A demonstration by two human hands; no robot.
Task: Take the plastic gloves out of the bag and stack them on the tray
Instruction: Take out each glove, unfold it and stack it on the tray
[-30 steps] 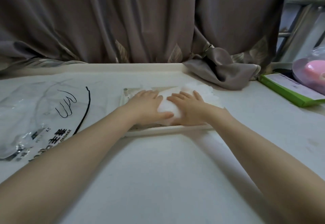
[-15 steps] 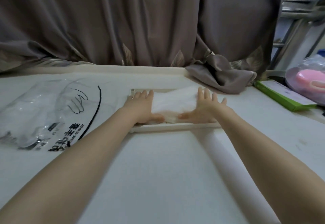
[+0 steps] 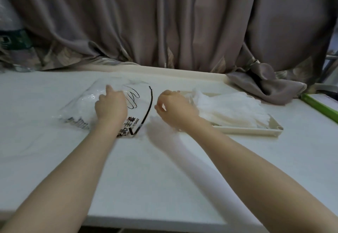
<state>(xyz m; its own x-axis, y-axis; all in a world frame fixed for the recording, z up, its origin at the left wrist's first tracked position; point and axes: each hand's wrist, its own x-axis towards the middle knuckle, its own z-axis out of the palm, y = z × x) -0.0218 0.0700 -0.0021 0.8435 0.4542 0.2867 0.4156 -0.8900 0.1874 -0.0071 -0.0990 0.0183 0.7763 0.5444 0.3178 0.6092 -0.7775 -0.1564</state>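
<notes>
A clear plastic bag [image 3: 80, 104] with black print lies on the white table, left of centre, with white gloves still inside. My left hand [image 3: 110, 105] rests on top of the bag, one finger stretched forward. My right hand [image 3: 173, 108] hovers between the bag and the tray with loosely curled fingers and holds nothing. To its right a stack of thin white plastic gloves [image 3: 232, 109] lies spread on a cream tray [image 3: 247, 132].
A grey curtain [image 3: 164, 22] hangs along the table's far edge, and its bunched end [image 3: 265, 86] lies behind the tray. A green box [image 3: 321, 106] sits at the right edge. The table's near edge [image 3: 146, 220] runs below my forearms.
Both hands have left the glove stack on the tray and moved left. My left hand now lies on the bag, my right hand is beside it. The view has turned left.
</notes>
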